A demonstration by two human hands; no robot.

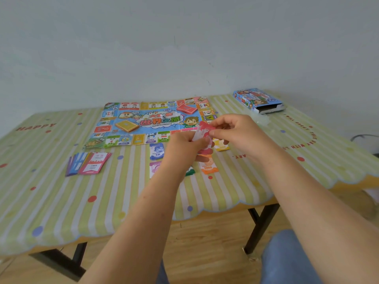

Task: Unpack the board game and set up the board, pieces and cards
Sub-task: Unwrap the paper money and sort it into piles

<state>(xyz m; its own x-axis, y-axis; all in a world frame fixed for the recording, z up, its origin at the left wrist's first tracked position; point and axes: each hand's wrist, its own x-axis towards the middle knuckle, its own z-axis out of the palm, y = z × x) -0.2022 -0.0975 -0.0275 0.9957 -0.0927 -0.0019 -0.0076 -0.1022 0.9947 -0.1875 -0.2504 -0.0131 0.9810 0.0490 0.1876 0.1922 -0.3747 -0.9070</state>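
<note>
Cardboard game box lies open-ended at the table's far right corner, contents indiscernible, while left hand and right hand both pinch red cards just before the unfolded board; tablecloth reads "HAPPY", blue note reads 10.

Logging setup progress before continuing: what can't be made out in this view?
Red-and-white paper cards: count and print, head view, covered by left hand and right hand.
Green paper pile: mostly behind left wrist.
Open blue cardboard box: contents, too small and dark.
</note>
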